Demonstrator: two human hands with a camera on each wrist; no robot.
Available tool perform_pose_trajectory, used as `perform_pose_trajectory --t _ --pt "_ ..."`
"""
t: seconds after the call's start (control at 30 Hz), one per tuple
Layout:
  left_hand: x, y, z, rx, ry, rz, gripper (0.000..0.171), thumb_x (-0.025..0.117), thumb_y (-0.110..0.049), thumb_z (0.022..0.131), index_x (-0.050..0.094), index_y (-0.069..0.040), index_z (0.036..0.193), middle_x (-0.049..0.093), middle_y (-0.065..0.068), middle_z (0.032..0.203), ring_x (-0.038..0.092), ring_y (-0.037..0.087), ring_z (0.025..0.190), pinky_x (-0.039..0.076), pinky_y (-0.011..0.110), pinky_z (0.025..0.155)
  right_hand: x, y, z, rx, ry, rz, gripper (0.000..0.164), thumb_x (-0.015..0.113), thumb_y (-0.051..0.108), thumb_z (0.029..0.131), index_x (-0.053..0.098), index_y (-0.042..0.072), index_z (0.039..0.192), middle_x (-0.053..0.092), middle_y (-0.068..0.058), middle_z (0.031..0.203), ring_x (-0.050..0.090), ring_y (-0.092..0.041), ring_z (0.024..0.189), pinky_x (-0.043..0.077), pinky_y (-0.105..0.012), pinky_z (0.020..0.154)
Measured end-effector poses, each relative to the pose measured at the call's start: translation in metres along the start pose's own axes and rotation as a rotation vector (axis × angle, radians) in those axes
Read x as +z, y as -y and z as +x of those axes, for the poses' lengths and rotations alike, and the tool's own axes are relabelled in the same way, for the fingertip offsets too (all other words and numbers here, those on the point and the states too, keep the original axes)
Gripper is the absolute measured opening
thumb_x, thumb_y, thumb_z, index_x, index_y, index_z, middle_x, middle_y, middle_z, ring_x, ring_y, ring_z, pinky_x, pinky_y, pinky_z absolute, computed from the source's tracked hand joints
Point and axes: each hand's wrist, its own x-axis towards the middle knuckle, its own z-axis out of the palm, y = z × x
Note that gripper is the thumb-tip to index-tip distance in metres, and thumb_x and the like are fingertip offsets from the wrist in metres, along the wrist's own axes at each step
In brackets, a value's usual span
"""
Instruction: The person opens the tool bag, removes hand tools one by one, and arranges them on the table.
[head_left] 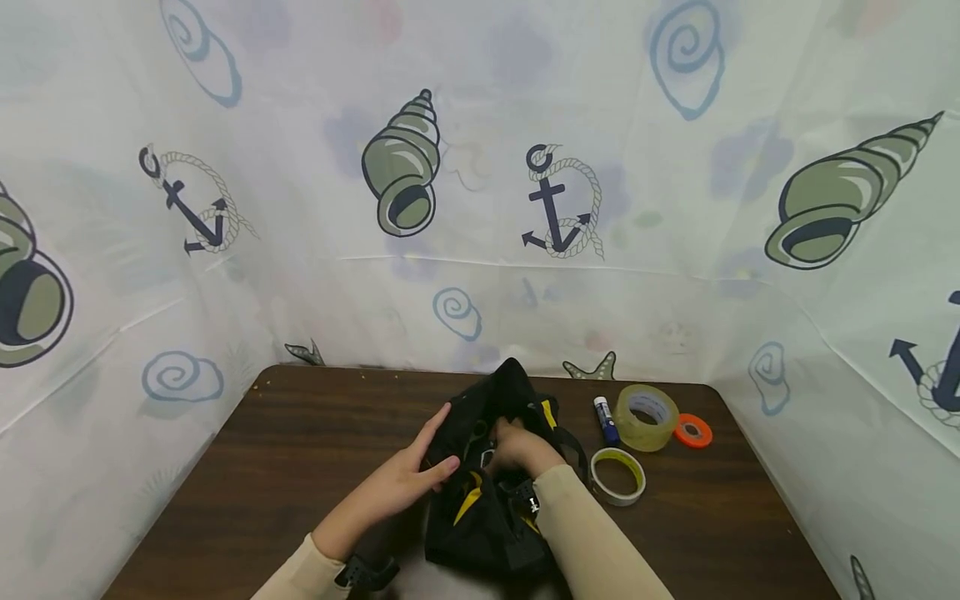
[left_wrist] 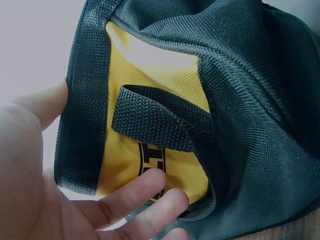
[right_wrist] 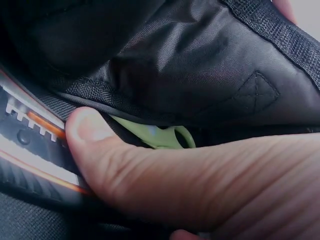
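A black fabric bag with yellow panels [head_left: 480, 533] stands on the table, its mouth gaping. My left hand [head_left: 401, 487] holds the bag's left rim, thumb on one side of the edge. In the left wrist view, the fingers [left_wrist: 145, 192] of that hand lie across a yellow panel below a black webbing loop [left_wrist: 155, 115]. My right hand [head_left: 521, 450] reaches into the bag. Its thumb [right_wrist: 90, 130] rests against a black, white and orange object [right_wrist: 30, 130]; its other fingers are mostly hidden. Green looped handles [right_wrist: 160, 135] show behind that thumb.
Right of the bag sit a glue stick [head_left: 606, 421], a wide roll of clear tape [head_left: 637, 433], a small orange ring-shaped roll [head_left: 693, 431] and a narrower roll of tape [head_left: 617, 497]. A shell-and-anchor printed cloth [head_left: 480, 317] rises behind the brown table [head_left: 315, 433].
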Motion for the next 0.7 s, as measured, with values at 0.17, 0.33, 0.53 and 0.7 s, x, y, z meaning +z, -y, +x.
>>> perform_pose_trajectory --t 0.17,0.33,0.53,0.7 --pt "-0.001 -0.003 -0.001 0.004 -0.003 0.006 0.082 0.061 -0.056 0.109 0.003 -0.066 0.166 0.074 0.008 0.115 0.073 0.023 0.094 0.057 0.045 0.09 -0.002 0.001 0.0 -0.007 0.0 0.013 0.076 0.093 0.012 0.084 0.053 -0.007 0.146 0.04 -0.035 0.163 0.053 -0.047 0.138 0.05 -0.058 0.109" --pt "-0.003 -0.004 -0.001 0.006 0.001 -0.009 0.083 0.06 -0.057 0.109 0.003 -0.06 0.17 0.074 0.009 0.118 0.073 0.022 0.095 0.057 0.048 0.093 -0.002 -0.003 0.001 -0.042 0.016 0.157 0.077 0.089 0.0 0.082 0.047 -0.007 0.146 0.06 -0.026 0.135 0.062 -0.04 0.112 0.053 -0.054 0.098" --pt "-0.002 -0.003 0.0 0.011 0.026 -0.023 0.085 0.06 -0.054 0.111 0.001 -0.055 0.172 0.073 0.009 0.122 0.073 0.021 0.096 0.058 0.048 0.094 -0.001 -0.005 0.0 -0.05 -0.036 0.154 0.09 0.09 0.002 0.084 0.037 -0.01 0.155 0.065 -0.026 0.129 0.065 -0.036 0.105 0.055 -0.052 0.094" --pt "0.001 -0.005 -0.001 0.025 0.035 -0.044 0.085 0.061 -0.051 0.111 0.002 -0.054 0.173 0.073 0.011 0.118 0.073 0.024 0.096 0.058 0.042 0.092 0.002 -0.001 -0.009 -0.072 -0.09 0.057 0.11 0.092 0.009 0.086 0.019 -0.014 0.166 0.07 -0.027 0.128 0.07 -0.035 0.101 0.057 -0.049 0.088"
